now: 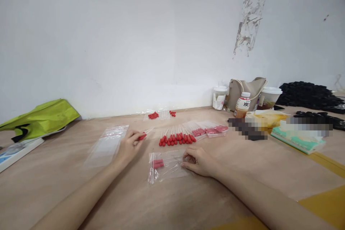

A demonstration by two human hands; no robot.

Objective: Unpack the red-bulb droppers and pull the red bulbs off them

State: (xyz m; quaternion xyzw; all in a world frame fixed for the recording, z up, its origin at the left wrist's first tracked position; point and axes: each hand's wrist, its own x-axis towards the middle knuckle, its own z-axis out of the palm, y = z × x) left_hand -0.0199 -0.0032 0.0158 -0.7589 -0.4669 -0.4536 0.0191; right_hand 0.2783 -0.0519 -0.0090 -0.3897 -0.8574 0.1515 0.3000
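Note:
My left hand (130,146) pinches a red-tipped stick (142,137) by its red end, and the pale shaft points away to the upper right. Curled fingers of my right hand (198,161) grip the right end of a clear plastic bag (170,174) lying flat on the table. Inside that bag, toward its left end, are red tips (158,164). Just beyond lies a row of several red-tipped sticks (178,138), red ends toward me. Filled clear bags (207,130) overlap to the right of the row. Flat clear bags (107,142) with red seal lines lie left of my left hand.
Loose red pieces (153,115) on clear plastic lie near the wall. A lime-green bag (51,115) is at far left. At right stand a lidded cup (220,97), a bottle (242,105), a grey bag (254,87) and a tissue pack (296,139). Black items (307,95) lie behind.

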